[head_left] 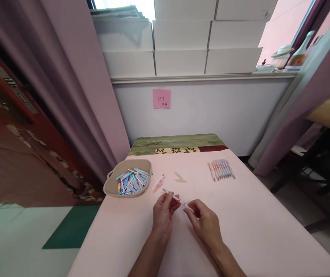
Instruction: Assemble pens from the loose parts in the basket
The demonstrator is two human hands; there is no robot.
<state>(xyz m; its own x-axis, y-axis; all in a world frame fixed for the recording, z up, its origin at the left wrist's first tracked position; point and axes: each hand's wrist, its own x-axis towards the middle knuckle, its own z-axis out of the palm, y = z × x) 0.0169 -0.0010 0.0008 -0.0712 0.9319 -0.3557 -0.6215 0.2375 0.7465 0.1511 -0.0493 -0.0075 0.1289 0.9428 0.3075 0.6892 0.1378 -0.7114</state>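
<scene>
My left hand (163, 215) pinches a white pen (179, 200) with a red-pink pattern near its front, its dark tip pointing up and to the left. The fingers of my right hand (207, 223) are closed on the rear end of the same pen, so it slants between both hands above the table. Just beyond the left hand lie a thin refill (158, 182) with a dark end and a patterned pink pen barrel (159, 185). Two pale, tapered pieces (180, 179) rest a little to the right of them.
A beige basket (107, 189) at the left holds many blue, orange and white pen parts (133, 181). Several pens (221, 170) lie in a row at the right. A pink cloth (257, 231) covers the table. Behind it, a pink note (161, 99) is on the wall.
</scene>
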